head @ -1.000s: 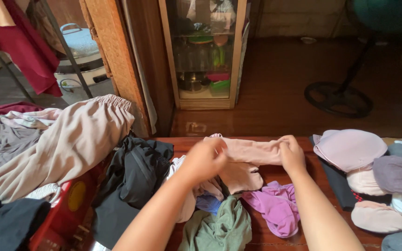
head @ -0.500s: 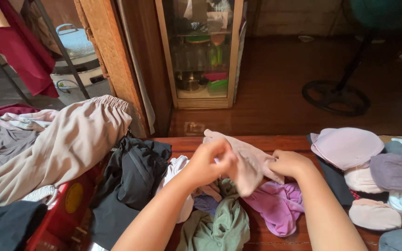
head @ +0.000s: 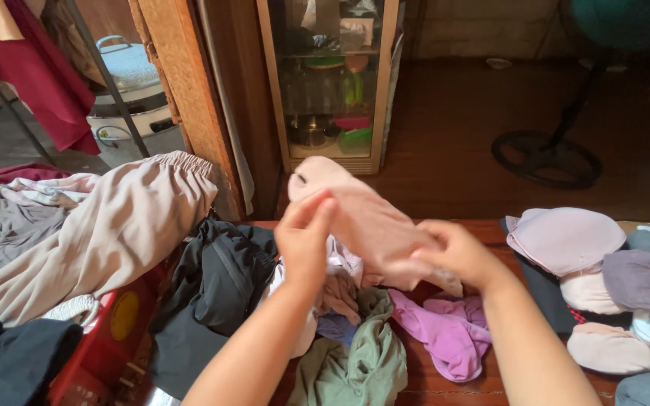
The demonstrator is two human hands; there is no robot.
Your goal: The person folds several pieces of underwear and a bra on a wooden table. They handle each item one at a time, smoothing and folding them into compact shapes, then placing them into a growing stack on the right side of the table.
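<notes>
both hands have lifted the pale pink cloth point(head: 362, 218) above the green garment point(head: 355, 365), left hand point(head: 304, 242) and right hand point(head: 457, 256) each gripping it, so handling of it continues.

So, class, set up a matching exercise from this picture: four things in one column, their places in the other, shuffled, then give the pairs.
Things:
1. pink sock
2. green garment
3. black garment
4. fan base

Places:
A. on the floor, far right
B. lying by the red basket
C. held up in both hands, left hand and right hand
D. on the table edge between the forearms

Pairs: 1-C, 2-D, 3-B, 4-A
</notes>
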